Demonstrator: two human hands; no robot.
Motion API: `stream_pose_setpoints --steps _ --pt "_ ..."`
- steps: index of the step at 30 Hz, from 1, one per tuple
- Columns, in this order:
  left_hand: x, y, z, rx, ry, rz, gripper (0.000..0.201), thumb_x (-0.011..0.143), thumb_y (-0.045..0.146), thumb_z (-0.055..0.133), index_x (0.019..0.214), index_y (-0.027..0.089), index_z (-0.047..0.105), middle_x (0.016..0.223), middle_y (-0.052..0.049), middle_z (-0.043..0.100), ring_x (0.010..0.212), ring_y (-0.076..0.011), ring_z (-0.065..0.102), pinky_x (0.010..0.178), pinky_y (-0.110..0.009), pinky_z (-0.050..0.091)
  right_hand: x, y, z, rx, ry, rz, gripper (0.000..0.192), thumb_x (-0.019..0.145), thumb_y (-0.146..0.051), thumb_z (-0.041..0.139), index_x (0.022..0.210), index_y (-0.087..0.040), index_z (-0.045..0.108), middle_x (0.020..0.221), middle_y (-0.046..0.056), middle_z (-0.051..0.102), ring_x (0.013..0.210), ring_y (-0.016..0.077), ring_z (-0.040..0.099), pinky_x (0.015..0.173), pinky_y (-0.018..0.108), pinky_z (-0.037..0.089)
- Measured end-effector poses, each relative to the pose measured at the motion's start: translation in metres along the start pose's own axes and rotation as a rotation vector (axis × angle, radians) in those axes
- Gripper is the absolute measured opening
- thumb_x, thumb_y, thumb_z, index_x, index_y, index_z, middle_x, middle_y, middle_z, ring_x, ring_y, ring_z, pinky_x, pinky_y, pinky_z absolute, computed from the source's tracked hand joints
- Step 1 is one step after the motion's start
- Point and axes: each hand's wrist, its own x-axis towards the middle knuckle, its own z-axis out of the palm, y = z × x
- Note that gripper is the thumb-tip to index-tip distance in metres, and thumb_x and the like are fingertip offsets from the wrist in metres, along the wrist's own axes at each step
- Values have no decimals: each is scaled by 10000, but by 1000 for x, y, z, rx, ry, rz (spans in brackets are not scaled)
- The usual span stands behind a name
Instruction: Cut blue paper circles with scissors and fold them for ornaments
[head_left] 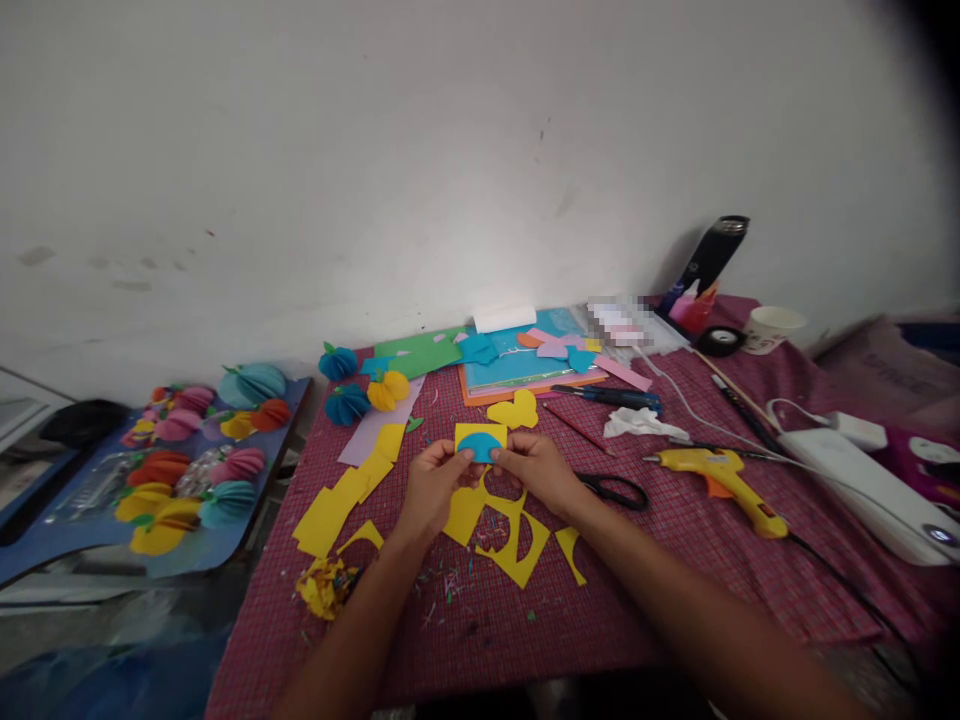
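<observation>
Forearms (pixel 365 610) lead to fingers (pixel 511 460) holding blue paper (pixel 481 442) long axis left-right.

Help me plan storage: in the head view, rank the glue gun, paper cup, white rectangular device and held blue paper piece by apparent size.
1. White rectangular device
2. Glue gun
3. Paper cup
4. Blue paper piece

Differing nearness may affect true sizes.

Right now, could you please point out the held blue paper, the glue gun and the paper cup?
Held blue paper (pixel 481 445), head view, its middle.
Glue gun (pixel 726 467), head view, its yellow body.
Paper cup (pixel 766 338), head view, its side.
</observation>
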Motion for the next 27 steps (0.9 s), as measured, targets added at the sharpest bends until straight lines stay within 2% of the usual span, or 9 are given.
stream_pose_setpoints --steps 10,19,27 --pt "-1 1 1 -6 2 -1 312 675 353 804 782 150 592 709 -40 695 624 -166 663 557 -258 503 0 0 0 -7 -6 6 320 789 -446 640 656 -155 635 551 -12 576 450 97 430 428 221 304" --pt "0 4 1 -100 33 1 380 747 475 730 873 134 622 727 -71 706 632 -185 686 566 -266 512 0 -1 0 0 -10 0 317 794 -445 631 656 -160 626 508 -33 528 433 100 416 429 228 287" --pt "2 -2 -3 -2 -9 15 312 757 419 736 857 140 638 743 -66 706 633 -172 675 572 -265 516 0 1 -1 -3 -9 7 299 803 -423 630 661 -159 627 506 -41 520 429 99 412 426 229 293"
